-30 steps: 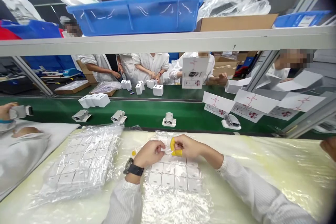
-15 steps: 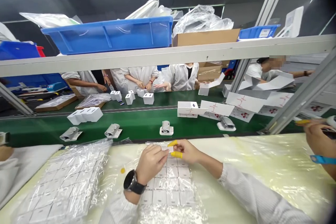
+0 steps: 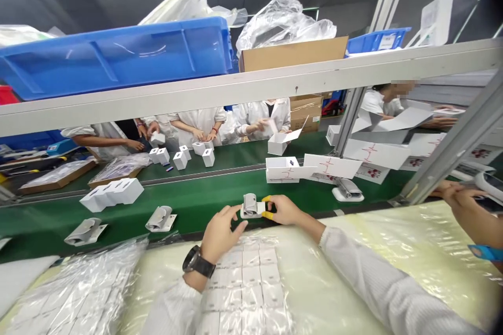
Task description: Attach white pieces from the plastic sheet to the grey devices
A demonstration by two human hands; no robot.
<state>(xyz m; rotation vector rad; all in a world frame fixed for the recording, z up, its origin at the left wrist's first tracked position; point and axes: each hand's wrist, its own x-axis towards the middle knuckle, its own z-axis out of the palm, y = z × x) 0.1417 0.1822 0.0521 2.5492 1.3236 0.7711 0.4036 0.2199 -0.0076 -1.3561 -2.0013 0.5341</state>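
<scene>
Both hands have left the sheet of small white cards (image 3: 251, 282) and reached forward to the green belt (image 3: 204, 199), where the right hand (image 3: 283, 209) now pinches the grey cuff (image 3: 250, 205) while the left hand (image 3: 220, 230) hovers open just beside it.

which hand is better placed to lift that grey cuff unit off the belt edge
Right, probably. The right hand, with yellow finger cots, already touches the grey cuff unit on its white card at the green belt's near edge. The left hand sits just below it, fingertips only near the card's corner.
</scene>
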